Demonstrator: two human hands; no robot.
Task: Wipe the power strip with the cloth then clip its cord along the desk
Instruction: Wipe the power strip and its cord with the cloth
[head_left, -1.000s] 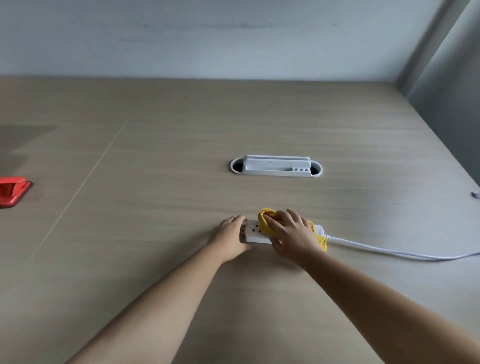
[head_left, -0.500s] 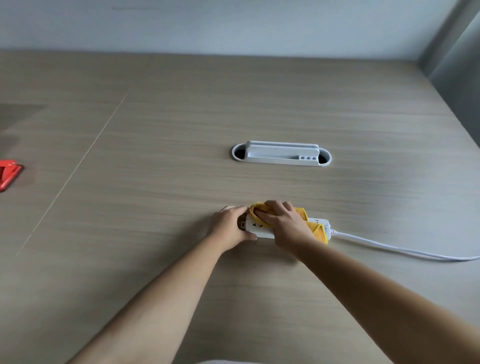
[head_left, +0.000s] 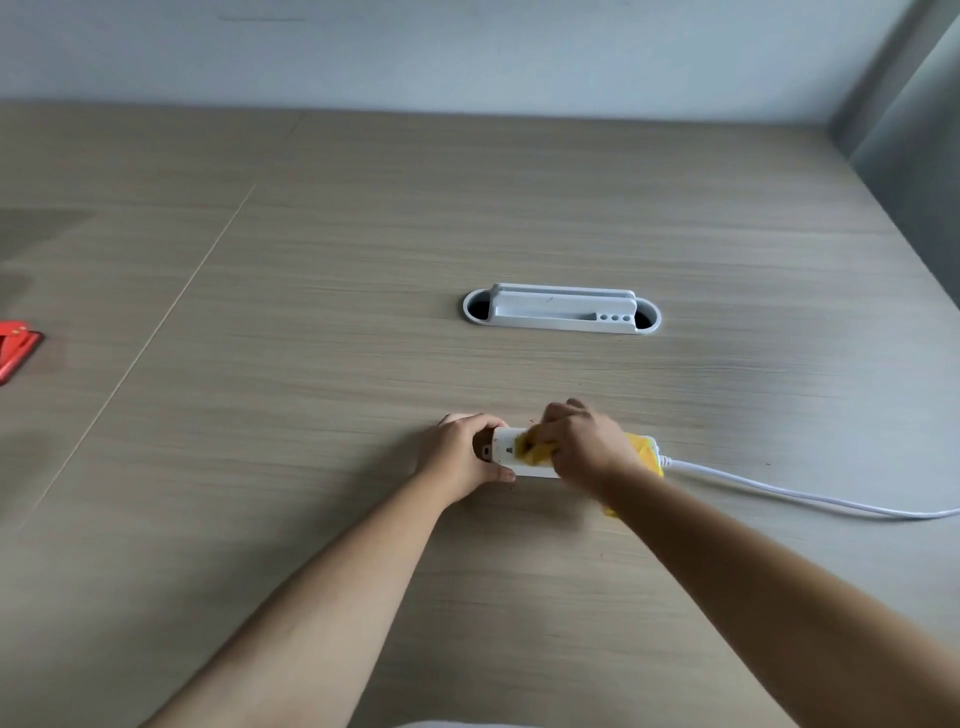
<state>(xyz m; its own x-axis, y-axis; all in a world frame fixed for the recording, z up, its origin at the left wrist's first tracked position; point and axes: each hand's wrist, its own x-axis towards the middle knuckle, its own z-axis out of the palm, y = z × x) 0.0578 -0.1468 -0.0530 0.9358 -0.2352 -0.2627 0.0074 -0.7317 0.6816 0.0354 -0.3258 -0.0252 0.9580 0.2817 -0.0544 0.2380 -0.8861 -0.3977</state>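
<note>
A white power strip (head_left: 505, 450) lies flat on the wooden desk (head_left: 322, 364), long side running left to right. My left hand (head_left: 461, 457) grips its left end, thumb on the near side. My right hand (head_left: 584, 444) presses a yellow cloth (head_left: 537, 451) onto the strip's top; more cloth shows at the right end (head_left: 644, 451). The white cord (head_left: 810, 496) leaves the strip's right end and runs off the right edge of the view. Most of the strip is hidden under my right hand and the cloth.
A white oval cable grommet with a slotted holder (head_left: 562, 308) is set into the desk behind the strip. A red object (head_left: 15, 347) lies at the far left edge. A grey wall runs along the back and the right side.
My right hand has slid the cloth leftwards along the strip, toward my left hand. My left hand stays on the strip's left end. The view has tilted slightly.
</note>
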